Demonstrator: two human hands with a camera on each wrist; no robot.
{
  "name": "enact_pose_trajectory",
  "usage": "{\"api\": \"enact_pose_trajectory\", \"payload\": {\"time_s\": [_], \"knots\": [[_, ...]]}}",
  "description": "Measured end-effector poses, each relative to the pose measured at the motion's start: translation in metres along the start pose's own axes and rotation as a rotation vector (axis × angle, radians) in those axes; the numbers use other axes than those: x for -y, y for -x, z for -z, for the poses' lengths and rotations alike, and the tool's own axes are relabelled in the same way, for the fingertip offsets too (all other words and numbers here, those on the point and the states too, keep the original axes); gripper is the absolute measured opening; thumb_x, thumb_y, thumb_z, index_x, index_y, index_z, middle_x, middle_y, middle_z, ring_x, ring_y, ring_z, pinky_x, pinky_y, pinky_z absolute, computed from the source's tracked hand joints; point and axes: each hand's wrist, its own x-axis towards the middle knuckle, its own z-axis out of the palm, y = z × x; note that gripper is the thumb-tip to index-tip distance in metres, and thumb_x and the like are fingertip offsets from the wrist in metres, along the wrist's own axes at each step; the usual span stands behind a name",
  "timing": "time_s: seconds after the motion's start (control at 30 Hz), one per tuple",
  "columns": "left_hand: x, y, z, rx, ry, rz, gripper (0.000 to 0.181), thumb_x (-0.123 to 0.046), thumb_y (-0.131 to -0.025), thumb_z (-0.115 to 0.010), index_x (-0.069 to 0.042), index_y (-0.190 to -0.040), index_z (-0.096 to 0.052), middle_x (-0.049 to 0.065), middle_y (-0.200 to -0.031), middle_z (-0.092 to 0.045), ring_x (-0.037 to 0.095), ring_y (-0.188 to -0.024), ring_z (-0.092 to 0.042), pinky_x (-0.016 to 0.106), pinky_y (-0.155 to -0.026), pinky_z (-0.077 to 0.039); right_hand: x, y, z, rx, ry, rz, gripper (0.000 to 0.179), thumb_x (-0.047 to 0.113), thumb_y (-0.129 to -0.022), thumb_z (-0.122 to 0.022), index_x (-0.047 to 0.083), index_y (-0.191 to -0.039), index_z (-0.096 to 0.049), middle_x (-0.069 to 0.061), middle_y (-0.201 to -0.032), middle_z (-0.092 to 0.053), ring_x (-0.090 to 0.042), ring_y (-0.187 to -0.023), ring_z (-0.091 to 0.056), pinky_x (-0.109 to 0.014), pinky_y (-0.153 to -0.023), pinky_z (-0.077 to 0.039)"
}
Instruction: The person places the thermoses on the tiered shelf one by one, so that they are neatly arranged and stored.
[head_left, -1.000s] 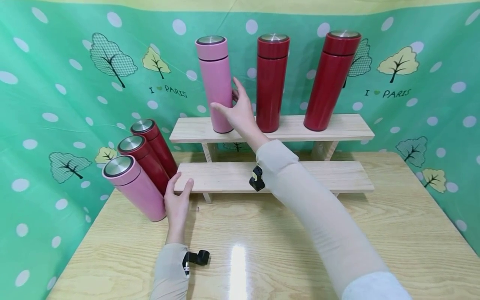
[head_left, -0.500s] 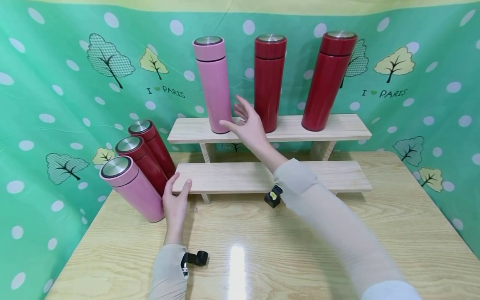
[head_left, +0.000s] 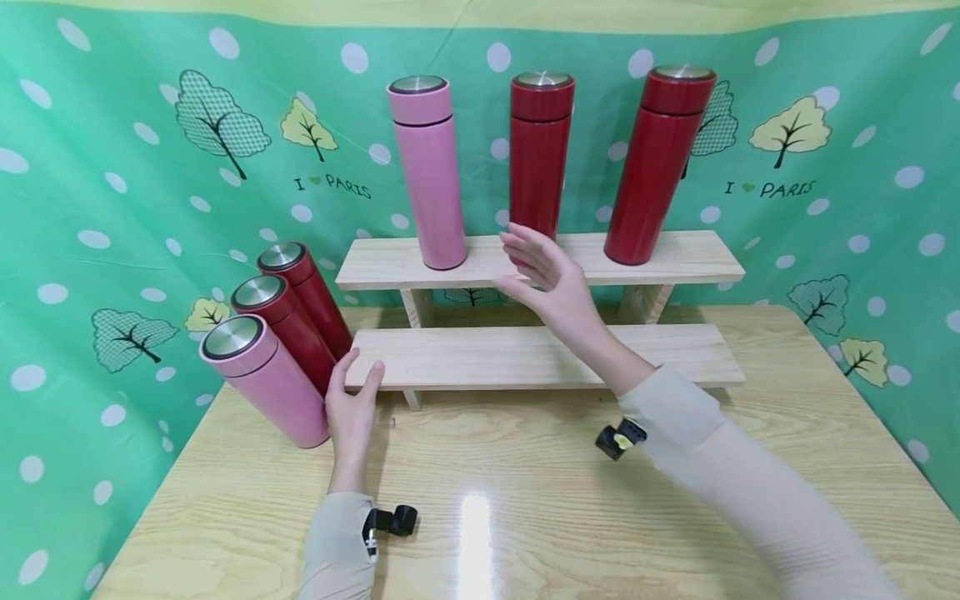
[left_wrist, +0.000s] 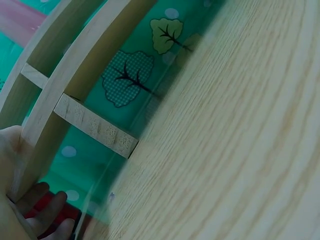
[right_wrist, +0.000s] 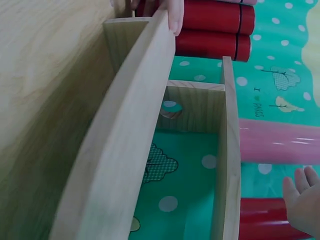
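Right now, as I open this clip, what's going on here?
A person's left hand grips the left end of the lower wooden shelf. The right hand holds nothing and is in front of the middle red bottle. That bottle stands on the upper wooden shelf, between a pink bottle and another red bottle. On the table, left of the shelves, are a second pink bottle and two more red bottles.
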Motion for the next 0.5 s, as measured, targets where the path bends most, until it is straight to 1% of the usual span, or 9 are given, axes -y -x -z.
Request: {"api": "enact_pose_trajectory", "payload": {"time_s": [0.23, 0.33, 0.5], "knots": [[-0.001, 0.0, -0.001, 0.0, -0.007, 0.011, 0.057, -0.047, -0.09, -0.07, -0.025, -0.14, -0.056, 0.0, -0.15, -0.045, 0.022, -0.143, -0.03, 0.049, -0.115, -0.023, 0.002, 0.028, 0.019, 0.057, 0.04, 0.053, 0.06, -0.005, -0.092, -0.065, 0.004, -0.148, -0.043, -0.013, -0.146, -0.05, -0.021, -0.134, -0.047, -0.042, -0.108, -0.04], [-0.001, 0.0, -0.001, 0.001, -0.004, 0.012, 0.057, -0.047, -0.09, -0.07, -0.025, -0.141, -0.055, 0.0, -0.151, -0.045, 0.022, -0.143, -0.03, 0.049, -0.115, -0.024, 0.003, 0.039, 0.026, 0.059, 0.041, 0.048, 0.061, -0.005, -0.092, -0.064, 0.004, -0.149, -0.042, -0.012, -0.146, -0.051, -0.021, -0.134, -0.048, -0.039, -0.107, -0.041], [0.0, 0.0, -0.001, -0.003, 0.004, 0.001, 0.057, -0.045, -0.091, -0.07, -0.023, -0.141, -0.056, 0.002, -0.15, -0.045, 0.022, -0.143, -0.03, 0.049, -0.115, -0.024, 0.004, 0.055, 0.034, 0.048, 0.006, 0.032, 0.061, -0.007, -0.093, -0.062, 0.002, -0.149, -0.04, -0.012, -0.145, -0.051, -0.023, -0.132, -0.049, -0.034, -0.106, -0.042]]}}
